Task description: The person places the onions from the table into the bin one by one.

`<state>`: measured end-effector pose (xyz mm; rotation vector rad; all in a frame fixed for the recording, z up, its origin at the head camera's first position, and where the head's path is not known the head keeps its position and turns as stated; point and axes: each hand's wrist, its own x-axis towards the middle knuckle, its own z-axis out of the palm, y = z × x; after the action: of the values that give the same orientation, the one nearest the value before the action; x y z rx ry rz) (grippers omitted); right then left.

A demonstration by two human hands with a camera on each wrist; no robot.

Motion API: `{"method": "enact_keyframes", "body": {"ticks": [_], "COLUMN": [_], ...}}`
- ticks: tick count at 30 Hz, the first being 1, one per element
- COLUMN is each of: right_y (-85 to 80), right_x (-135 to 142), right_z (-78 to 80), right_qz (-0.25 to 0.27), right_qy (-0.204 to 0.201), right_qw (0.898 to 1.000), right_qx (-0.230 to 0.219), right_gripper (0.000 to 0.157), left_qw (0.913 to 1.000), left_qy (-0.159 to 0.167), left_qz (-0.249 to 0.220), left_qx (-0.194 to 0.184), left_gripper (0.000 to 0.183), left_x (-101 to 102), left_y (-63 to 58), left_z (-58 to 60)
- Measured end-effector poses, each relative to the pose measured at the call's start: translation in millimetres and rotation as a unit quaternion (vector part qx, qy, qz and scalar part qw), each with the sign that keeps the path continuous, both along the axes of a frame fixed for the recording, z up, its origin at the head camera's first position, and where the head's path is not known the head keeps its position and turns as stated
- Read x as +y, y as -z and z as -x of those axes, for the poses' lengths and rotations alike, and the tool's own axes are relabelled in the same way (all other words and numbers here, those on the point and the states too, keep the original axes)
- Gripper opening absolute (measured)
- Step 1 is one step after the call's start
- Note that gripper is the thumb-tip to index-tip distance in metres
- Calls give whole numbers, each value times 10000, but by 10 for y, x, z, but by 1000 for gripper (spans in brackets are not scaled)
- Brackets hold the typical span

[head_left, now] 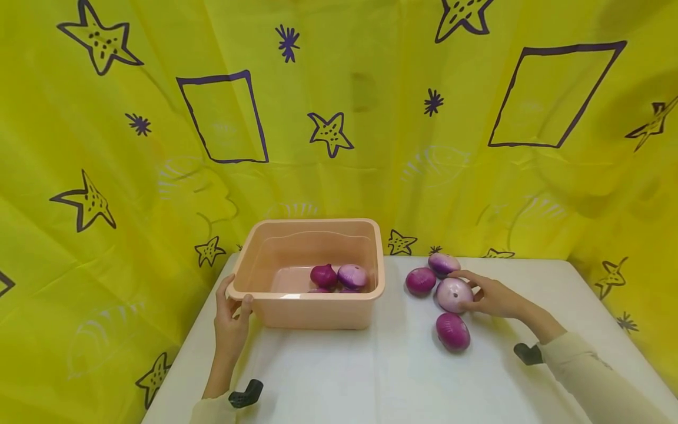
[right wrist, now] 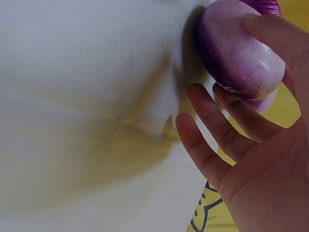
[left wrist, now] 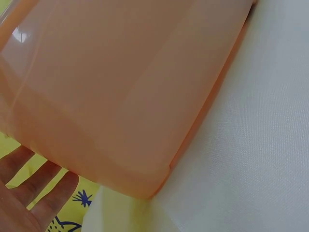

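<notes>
A peach-coloured plastic basin (head_left: 318, 312) stands on the white table, with several red onions (head_left: 323, 275) inside; its near wall partly hides some of them. At its near left corner my left hand (head_left: 231, 324) grips the rim, thumb over the front and fingers along the left side. In the left wrist view, those fingers (left wrist: 53, 193) lie against the basin's wall. To the right of the basin, my right hand (head_left: 498, 297) holds a pale purple onion (head_left: 454, 294) between thumb and fingers. The right wrist view shows the thumb on this onion (right wrist: 236, 48), the lower fingers spread beside it.
Around the held onion lie a dark purple onion (head_left: 421, 282), a two-toned onion (head_left: 444, 264) behind it, and another purple onion (head_left: 452, 333) nearer me. A yellow patterned curtain (head_left: 360, 176) hangs right behind the white table (head_left: 328, 377).
</notes>
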<state>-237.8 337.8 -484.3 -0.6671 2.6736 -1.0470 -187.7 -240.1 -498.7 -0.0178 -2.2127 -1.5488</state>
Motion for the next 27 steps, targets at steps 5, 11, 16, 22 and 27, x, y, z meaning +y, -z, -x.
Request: {"method": "enact_keyframes", "body": {"ticks": [5,11,16,22,27], "right_y": [7,15,21,-36,-205], "right_x": [17,29,25,41,95], "right_z": [-10,-20,-15,9,12], "right_qz": [36,39,63,79,14], "right_qy": [-15,4,30,-16,30], "right_qw": [10000,10000,9998,9987,9967], "right_qx": [43,74,187,512,812], "right_gripper": [69,68,68,67,65], "left_qw": [10000,10000,10000,10000,10000], "left_qy": [31,-41,-59,-35,6], "left_qz": [0,-38,-49,-29,-45], "left_qx": [-6,-36,-19,20,-6], "left_gripper": [62,61,61,61,61], "left_x": [4,16,12,6,22], "left_y": [-7,0,6,-13,-34], "left_z": [-4,-7,-6,-18,-29]}}
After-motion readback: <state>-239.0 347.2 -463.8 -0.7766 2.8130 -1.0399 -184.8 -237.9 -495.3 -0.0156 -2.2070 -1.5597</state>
